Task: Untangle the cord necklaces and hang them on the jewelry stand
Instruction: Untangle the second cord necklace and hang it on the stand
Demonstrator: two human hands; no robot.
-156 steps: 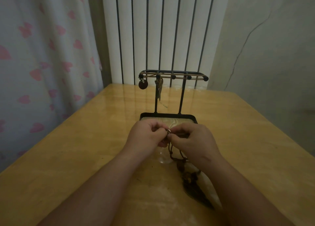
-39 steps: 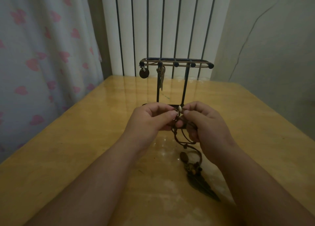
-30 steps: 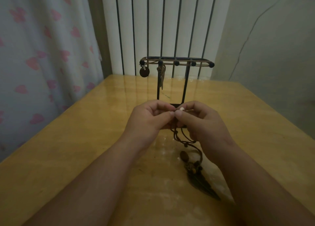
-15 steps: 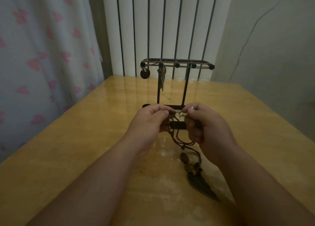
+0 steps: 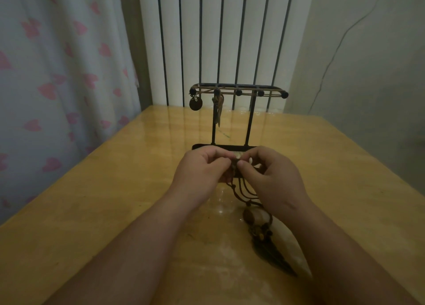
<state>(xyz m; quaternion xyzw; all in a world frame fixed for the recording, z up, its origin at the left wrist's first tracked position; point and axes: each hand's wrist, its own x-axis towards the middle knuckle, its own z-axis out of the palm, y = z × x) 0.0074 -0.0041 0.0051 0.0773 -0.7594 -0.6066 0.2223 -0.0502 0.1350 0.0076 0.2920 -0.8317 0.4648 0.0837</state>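
Cord necklaces [image 5: 241, 186]: the tangle is pinched between both hands, with several strands hanging below the fingertips. It sits just my side of the jewelry stand [image 5: 249, 120].

Delta vs half a second ago: the short run of cord stretched between the hands is gone. The fingertips have closed in and now nearly touch. The hands sit slightly lower against the stand base. The pendant cluster on the table hasn't shifted.

Pose: both forearms come in from my side and converge at the pinch. I see the backs of both hands, knuckles toward the stand.

Left hand [image 5: 202, 169]: thumb and forefinger are curled in, gripping the dark knot at the top of the strands. The other fingers are folded under and I can't see them.

Right hand [image 5: 273, 180]: thumb and forefinger pinch the cord right next to the left fingertips. A small pale bead [image 5: 250, 160] shows at the fingertip. The rest of the fingers are curled.

Below the right wrist, toward me, a brown bead and dark feather pendant [image 5: 271, 251] lie on the table [image 5: 92, 212]. Cords run from them up to the pinch.

Beyond the hands, the stand base is partly hidden behind the knuckles. On the top bar, beyond the left hand, hang a round disc pendant [image 5: 195, 104] and a long narrow pendant [image 5: 218, 111].
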